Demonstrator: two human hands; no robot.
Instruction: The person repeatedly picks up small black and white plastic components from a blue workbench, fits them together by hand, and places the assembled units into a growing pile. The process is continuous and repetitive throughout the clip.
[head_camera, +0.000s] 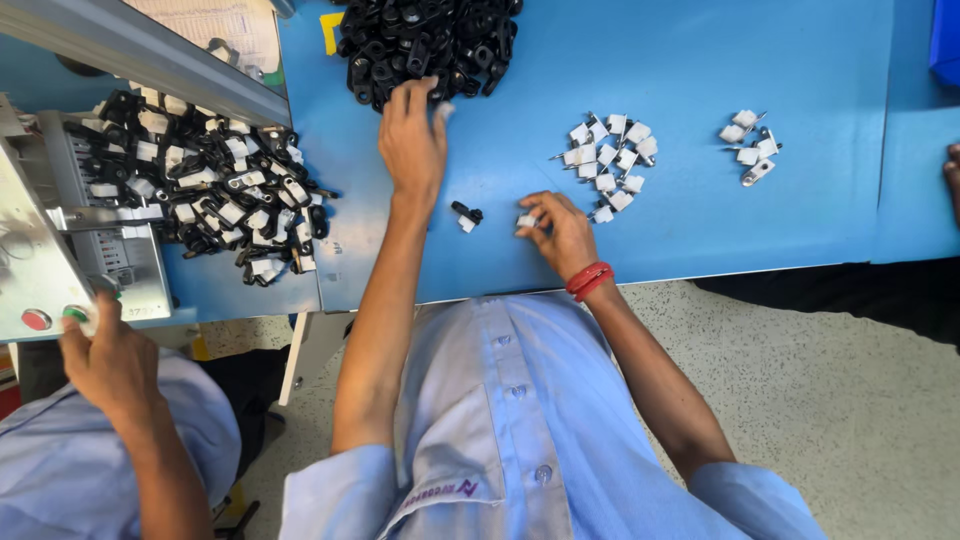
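Note:
My left hand (412, 140) reaches forward over the blue table (700, 60), its fingertips at the near edge of a heap of black plastic parts (430, 40). My right hand (560, 232), a red band on its wrist, rests near the table's front edge with its fingertips on a small white piece (526, 221). Between the two hands lies one assembled black-and-white part (466, 215). A cluster of white pieces with metal pins (610, 160) sits just beyond my right hand.
A smaller group of white pieces (750, 145) lies further right. To the left, a pile of assembled black-and-white parts (215, 190) sits beside a metal machine panel (40, 260) with a red and a green button. Another person's hand (105, 355) touches that panel.

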